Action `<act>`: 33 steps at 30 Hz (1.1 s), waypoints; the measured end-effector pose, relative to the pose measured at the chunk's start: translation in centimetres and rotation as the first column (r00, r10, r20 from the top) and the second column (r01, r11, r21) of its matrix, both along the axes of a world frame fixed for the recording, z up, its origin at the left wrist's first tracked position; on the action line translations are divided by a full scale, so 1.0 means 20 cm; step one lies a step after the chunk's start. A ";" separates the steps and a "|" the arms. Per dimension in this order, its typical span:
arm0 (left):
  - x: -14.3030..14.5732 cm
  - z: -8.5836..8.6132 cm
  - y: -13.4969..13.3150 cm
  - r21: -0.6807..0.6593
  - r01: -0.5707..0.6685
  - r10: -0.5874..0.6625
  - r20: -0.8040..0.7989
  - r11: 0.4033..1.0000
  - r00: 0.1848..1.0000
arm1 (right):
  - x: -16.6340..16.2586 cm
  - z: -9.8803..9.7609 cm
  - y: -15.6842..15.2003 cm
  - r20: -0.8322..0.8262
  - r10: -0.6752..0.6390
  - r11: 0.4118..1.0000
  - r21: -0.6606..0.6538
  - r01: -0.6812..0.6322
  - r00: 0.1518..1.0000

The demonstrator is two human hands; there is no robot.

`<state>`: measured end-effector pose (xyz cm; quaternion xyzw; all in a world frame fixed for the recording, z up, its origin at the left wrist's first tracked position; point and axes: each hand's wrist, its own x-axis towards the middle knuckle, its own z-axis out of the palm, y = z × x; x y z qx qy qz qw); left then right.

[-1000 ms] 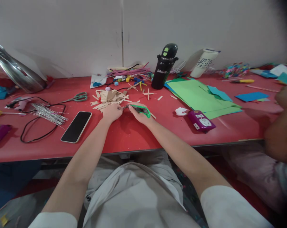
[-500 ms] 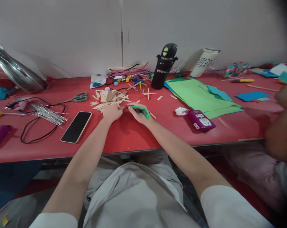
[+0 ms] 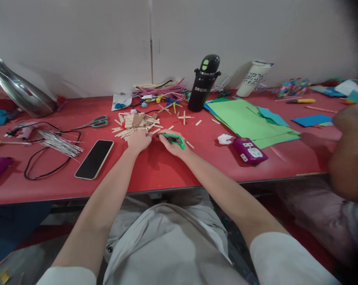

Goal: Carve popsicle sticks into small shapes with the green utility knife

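Observation:
My right hand (image 3: 172,145) rests on the red table (image 3: 155,170) and is closed round green-handled scissors (image 3: 174,139), blades pointing left. My left hand (image 3: 139,141) lies just to the left, fingers curled at the near edge of a pile of wooden craft sticks (image 3: 135,123); it seems to pinch a stick at the scissor tip, but I cannot make that out clearly. Both forearms reach out over my lap.
A phone (image 3: 94,159) lies face up at left, beside silver wires (image 3: 58,143), a black cable and grey scissors (image 3: 97,122). A black bottle (image 3: 203,83), green paper sheets (image 3: 247,118), a purple device (image 3: 249,151) and another person's arm (image 3: 349,154) are to the right.
Both hands stay together by the stick pile; the view has shifted very slightly. The other person's arm at right has moved a little inward.

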<state>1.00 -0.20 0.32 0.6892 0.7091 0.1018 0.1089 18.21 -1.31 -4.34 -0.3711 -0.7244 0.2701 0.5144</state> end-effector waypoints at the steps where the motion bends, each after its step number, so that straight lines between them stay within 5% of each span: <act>1: 0.00 0.00 0.00 0.001 0.003 -0.003 0.001 1.000 1.000 | 0.00 0.00 0.00 -0.013 0.003 1.000 -0.001 -0.003 1.000; 33: -0.03 0.00 -0.01 -0.007 0.044 -0.044 0.020 0.999 0.999 | -0.01 -0.03 0.03 -0.077 -0.031 0.995 -0.097 0.023 0.997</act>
